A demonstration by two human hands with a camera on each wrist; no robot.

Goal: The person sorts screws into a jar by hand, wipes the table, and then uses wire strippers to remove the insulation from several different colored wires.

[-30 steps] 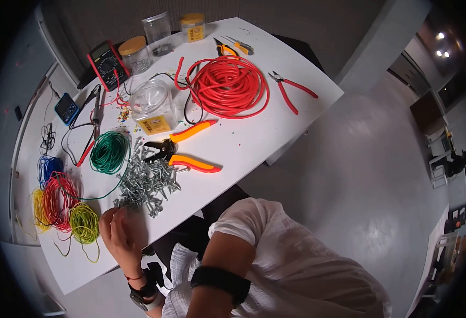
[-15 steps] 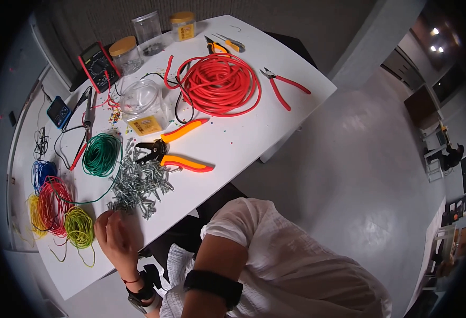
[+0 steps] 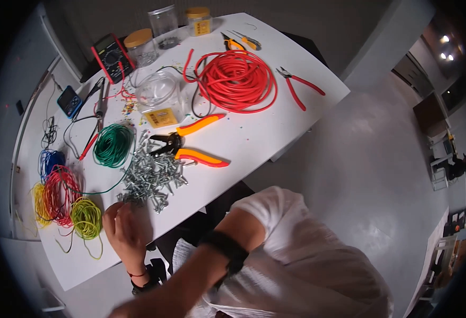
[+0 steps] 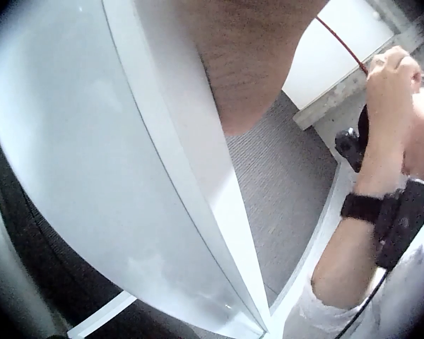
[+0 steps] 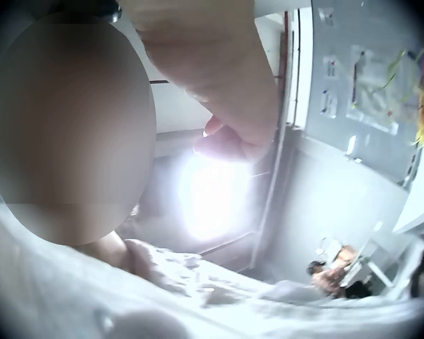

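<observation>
Left hand (image 3: 122,228): rested on the white table (image 3: 254,143) at its near edge, fingers loosely bent, nothing seen in them. Silver metal screws (image 3: 150,180): heaped loose just beyond those fingers; I could not tell whether they touched. Right hand (image 4: 390,81): raised off the table beside the head, fingers bent; what it gripped, if anything, I could not make out.

Step in hand, by my judgement: an idle moment at the screws, one hand waiting beside the heap, the other occupied away from it. Next move, as I judged it: called for the right hand lowered to the table and a fingertip pinch on single screws, the crossed shanks being apt to snag.

Outward: coil of thin yellow-green wire (image 3: 87,218), left of the left hand; wire stripper with orange-and-red handles (image 3: 175,142), black head at the heap's far side; coil of thin green wire (image 3: 112,146), beside the heap; clear plastic jar with a yellow label (image 3: 158,103), beyond the stripper; coil of thick red cable (image 3: 238,82), farther back.

Obscured: right hand cut off in the head view; left wrist view reduced to part of one hand; right wrist view washed out by glare
</observation>
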